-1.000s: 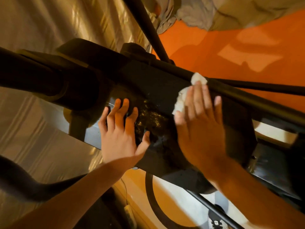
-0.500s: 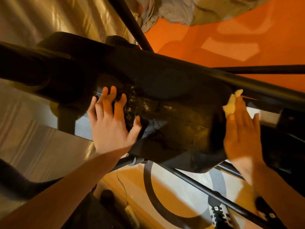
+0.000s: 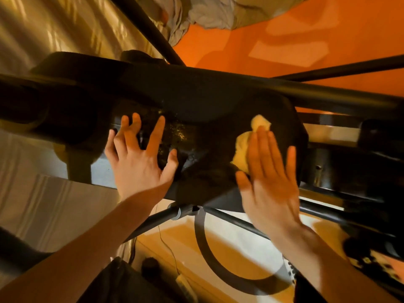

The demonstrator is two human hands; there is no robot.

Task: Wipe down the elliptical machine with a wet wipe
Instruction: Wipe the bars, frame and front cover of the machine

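Pressing the wet wipe (image 3: 241, 149) flat against the black housing of the elliptical machine (image 3: 207, 99) with the right hand (image 3: 271, 182), fingers straight and close together, thumb out to the side; somewhat blurred. Bunched under that palm and those fingers, with one crumpled end poking out past the fingertips and another fold showing beside the index finger. Resting on the same housing with the left hand (image 3: 140, 162), fingers spread and straight, nothing gripped, well apart from the wipe. Between the two hands, a speckled, shiny patch of casing. Crossing above and below the housing, dark metal bars (image 3: 153, 31) of the frame. Beyond the machine, an orange floor (image 3: 284, 29) with a heap of grey cloth (image 3: 218, 12) at the top edge. To the left, golden pleated curtain fabric (image 3: 54, 25). Below the hands, a thin cable (image 3: 166, 243) trailing over the floor.
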